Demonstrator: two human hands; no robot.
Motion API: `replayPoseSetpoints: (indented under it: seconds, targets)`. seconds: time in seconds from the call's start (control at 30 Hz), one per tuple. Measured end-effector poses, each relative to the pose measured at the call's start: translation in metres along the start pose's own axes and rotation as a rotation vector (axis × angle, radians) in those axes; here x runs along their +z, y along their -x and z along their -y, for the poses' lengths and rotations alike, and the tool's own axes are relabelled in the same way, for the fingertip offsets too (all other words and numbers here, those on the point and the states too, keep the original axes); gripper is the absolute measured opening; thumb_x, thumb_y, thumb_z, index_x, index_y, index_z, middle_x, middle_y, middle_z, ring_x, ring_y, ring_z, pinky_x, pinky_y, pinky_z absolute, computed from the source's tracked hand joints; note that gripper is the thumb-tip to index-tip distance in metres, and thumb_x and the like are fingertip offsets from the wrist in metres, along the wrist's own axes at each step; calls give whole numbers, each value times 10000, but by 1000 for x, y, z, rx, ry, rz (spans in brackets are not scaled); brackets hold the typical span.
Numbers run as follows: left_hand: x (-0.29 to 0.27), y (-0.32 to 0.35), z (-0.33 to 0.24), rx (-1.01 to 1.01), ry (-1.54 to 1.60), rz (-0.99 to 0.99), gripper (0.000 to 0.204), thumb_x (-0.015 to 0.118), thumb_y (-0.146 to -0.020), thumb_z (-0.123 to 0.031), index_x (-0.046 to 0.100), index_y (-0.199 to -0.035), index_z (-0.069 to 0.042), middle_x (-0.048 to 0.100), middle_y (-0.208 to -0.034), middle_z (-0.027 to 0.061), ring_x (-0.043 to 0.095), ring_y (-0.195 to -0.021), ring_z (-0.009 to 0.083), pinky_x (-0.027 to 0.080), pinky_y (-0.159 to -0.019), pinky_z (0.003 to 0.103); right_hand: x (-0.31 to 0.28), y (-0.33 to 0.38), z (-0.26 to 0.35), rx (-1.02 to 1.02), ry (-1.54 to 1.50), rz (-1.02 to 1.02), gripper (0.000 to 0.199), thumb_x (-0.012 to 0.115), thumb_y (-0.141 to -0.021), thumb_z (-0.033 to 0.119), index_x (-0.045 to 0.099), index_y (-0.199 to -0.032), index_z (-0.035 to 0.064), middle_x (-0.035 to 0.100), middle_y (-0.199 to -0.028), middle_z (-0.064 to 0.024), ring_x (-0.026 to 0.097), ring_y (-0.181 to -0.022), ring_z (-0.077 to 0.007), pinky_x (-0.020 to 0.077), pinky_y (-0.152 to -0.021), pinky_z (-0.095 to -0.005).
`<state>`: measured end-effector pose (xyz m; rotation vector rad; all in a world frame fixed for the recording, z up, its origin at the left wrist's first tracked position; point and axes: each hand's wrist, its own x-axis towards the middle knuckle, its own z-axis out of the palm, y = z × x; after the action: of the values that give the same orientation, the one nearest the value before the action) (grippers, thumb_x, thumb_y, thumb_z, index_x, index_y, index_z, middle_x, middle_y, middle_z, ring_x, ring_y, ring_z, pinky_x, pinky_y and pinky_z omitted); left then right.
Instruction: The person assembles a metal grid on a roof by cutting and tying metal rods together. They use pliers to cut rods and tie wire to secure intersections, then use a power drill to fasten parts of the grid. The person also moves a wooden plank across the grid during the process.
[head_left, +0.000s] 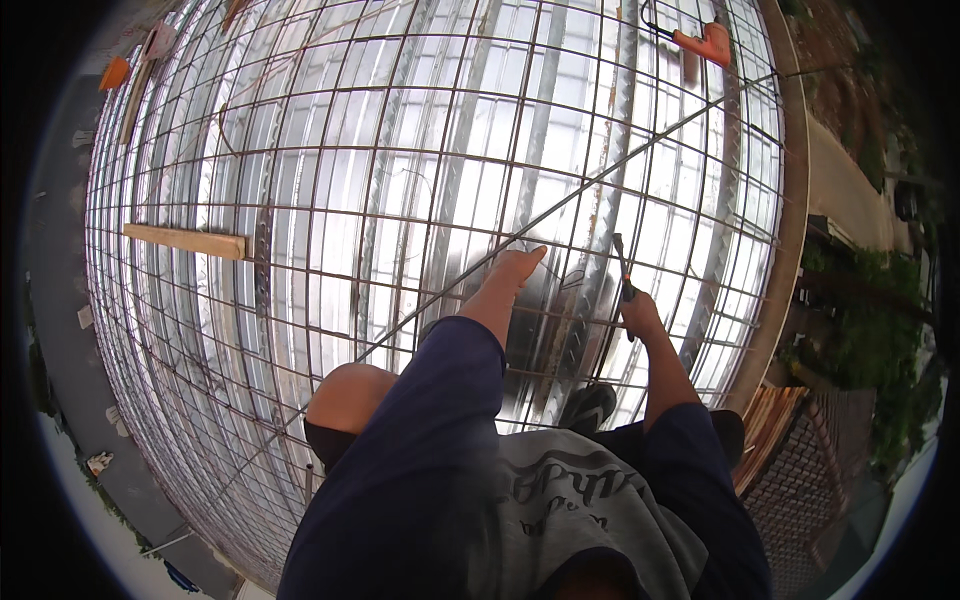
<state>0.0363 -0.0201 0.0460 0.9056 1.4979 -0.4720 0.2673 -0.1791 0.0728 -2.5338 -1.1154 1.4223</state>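
Left hand point(517, 266) on rebar grid point(400, 190); right hand point(640, 312) grips tool point(622, 265).

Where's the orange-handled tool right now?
In the head view, the orange-handled tool lies on the rebar grid at the top right, far beyond the right hand.

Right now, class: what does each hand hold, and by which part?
The right hand grips a thin hand tool by its handle end. The left hand holds nothing; it lies flat on the rebar mesh.
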Motion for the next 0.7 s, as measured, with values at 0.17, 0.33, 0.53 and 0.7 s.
replayPoseSetpoints:
  seconds: [0.17, 0.33, 0.53, 0.7]
  targets:
    - [66, -27, 31, 27, 638, -230, 485, 587, -829, -407, 592, -975, 55, 608, -781, 146, 615, -604, 275, 491, -526, 403, -18, 15, 58, -137, 152, 64, 528, 430, -776, 13, 425, -1294, 116, 617, -960, -229, 627, -888, -362, 497, -747, -475]
    - [102, -21, 14, 248, 1091, -401, 190, 419, -921, -111, 545, -954, 28, 615, -846, 199, 617, -690, 342, 483, -619, 430, -34, 26, 117, -247, 599, 91, 623, 487, -770, 54, 362, -1370, 167, 582, -1075, -227, 608, -963, -369, 483, -838, -458]
    - [111, -6, -6, 233, 889, -658, 217, 395, -937, -149, 536, -973, 11, 614, -933, 253, 595, -878, 411, 448, -762, 479, -26, 21, 171, -266, 947, 91, 650, 515, -767, 71, 340, -1391, 106, 525, -1125, -272, 553, -1030, -442, 481, -864, -471]
    - [110, 2, 1, 216, 773, -650, 232, 400, -946, -210, 540, -988, -31, 632, -900, 242, 609, -848, 422, 464, -727, 492, -9, 19, 197, -133, 1043, 147, 695, 572, -764, 105, 312, -1407, 109, 420, -1262, -273, 419, -1189, -470, 446, -902, -561]
